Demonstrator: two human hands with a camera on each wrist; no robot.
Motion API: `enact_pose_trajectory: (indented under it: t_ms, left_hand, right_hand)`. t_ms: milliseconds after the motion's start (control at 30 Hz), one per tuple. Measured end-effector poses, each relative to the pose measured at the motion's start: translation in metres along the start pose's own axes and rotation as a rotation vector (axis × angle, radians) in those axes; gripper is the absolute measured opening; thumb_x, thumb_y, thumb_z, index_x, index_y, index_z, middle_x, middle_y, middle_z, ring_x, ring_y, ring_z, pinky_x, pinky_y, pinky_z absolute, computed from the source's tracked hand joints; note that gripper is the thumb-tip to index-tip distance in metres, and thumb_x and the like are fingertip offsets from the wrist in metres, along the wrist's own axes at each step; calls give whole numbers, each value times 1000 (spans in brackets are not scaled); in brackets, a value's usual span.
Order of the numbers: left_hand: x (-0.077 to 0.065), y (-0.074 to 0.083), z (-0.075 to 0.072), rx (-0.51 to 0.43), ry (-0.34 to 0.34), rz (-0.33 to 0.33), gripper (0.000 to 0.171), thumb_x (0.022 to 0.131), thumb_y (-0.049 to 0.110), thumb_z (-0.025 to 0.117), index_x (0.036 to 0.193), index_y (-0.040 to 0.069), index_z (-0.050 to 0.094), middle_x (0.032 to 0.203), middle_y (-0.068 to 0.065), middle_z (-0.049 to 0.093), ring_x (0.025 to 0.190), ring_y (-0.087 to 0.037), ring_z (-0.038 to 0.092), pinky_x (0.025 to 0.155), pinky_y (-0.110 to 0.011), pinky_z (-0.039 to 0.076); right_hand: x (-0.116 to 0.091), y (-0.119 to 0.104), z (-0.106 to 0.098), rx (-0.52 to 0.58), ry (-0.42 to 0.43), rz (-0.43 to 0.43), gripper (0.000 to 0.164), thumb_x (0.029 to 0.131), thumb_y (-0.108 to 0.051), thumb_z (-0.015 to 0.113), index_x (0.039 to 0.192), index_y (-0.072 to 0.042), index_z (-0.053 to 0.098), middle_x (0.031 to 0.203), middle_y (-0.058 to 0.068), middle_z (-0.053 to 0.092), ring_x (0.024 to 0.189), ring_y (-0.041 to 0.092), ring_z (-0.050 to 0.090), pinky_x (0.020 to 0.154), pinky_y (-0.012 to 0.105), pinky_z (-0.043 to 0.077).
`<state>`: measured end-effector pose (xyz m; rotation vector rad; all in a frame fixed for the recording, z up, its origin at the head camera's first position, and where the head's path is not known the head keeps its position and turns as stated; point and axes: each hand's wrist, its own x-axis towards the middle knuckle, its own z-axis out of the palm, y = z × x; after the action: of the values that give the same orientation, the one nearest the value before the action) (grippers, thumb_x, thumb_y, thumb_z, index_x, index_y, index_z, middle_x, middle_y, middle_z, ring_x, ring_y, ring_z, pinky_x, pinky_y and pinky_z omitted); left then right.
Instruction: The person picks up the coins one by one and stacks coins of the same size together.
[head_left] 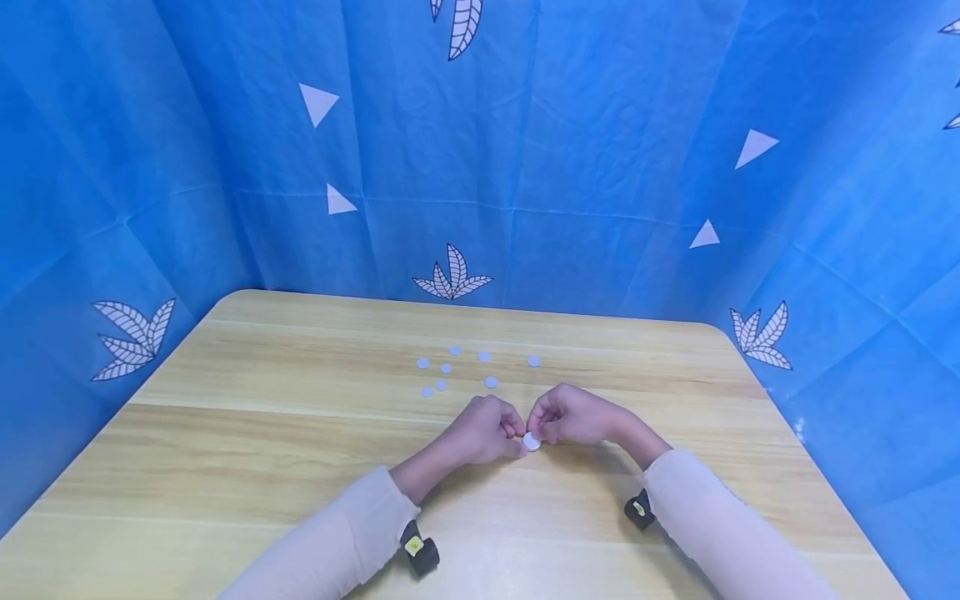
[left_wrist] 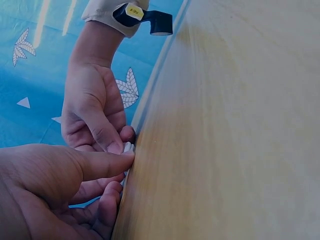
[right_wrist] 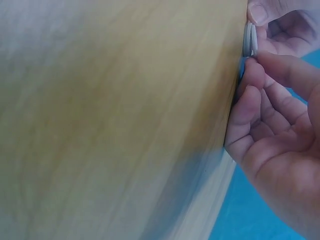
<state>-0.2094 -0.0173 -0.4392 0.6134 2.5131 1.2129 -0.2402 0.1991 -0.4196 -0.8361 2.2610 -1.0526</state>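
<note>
Two white discs, one on top of the other, lie on the wooden table and show edge-on in the right wrist view. From above, in the head view, only the upper white disc is plain. My left hand holds the pair at its left side, thumb and index fingertips at the rim. Opposite it, my right hand grips the right side with thumb and index finger, other fingers curled in. In the left wrist view the discs are partly covered by both thumbs.
Several small pale discs lie scattered farther back on the table, among them one disc just beyond the hands and another disc apart to the right. Blue patterned cloth hangs behind and at both sides.
</note>
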Motion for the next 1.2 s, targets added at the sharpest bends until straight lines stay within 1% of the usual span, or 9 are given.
enact_pose_trajectory:
  t_ms: [67,267,433,567,700,933,1200]
  left_hand:
    - [0,0,0,-3,-1,-6,15,82,11,86,91,10,74,83,5,65,80,-13,59,72,-26,53]
    - [1,-1,-1,8,2,0,16,82,12,86,93,9,75,83,6,65,81,-12,59,74,-26,53]
    - [1,1,0,10,6,-8,15,82,11,86,92,9,75,83,5,65,80,-12,59,72,-25,52]
    - [1,3,1,7,9,-21,15,81,11,87,90,10,74,83,4,65,79,-12,58,71,-25,51]
    - [0,3,0,15,12,-19,16,81,11,87,90,9,74,83,3,65,79,-12,58,71,-25,51]
    - [0,4,0,27,8,-12,15,81,10,86,90,8,74,82,3,63,79,-13,57,70,-25,50]
    - [0,3,0,19,3,9,14,82,8,85,92,7,75,80,3,63,77,-13,57,69,-25,50]
  right_hand:
    - [0,1,0,0,3,-4,10,90,3,67,97,0,72,88,5,74,76,15,65,66,24,53]
    - [0,3,-1,33,16,23,8,90,-1,73,98,-1,73,88,5,75,77,16,67,68,24,55]
    - [-2,3,-1,45,5,37,17,83,0,81,98,-3,74,89,6,74,82,20,70,75,28,58]
    - [-4,3,0,37,0,31,22,80,-2,85,98,-4,73,89,6,74,82,20,70,76,29,59]
    - [-4,2,2,18,18,11,23,78,-2,87,96,-2,72,88,6,73,81,21,69,75,29,60]
    - [-5,-1,5,-37,49,5,23,77,-4,88,93,-6,72,85,1,71,79,17,68,74,28,59]
    - [-7,-2,7,-75,67,-12,21,78,-4,87,93,-7,73,85,-1,71,79,16,68,74,28,59]
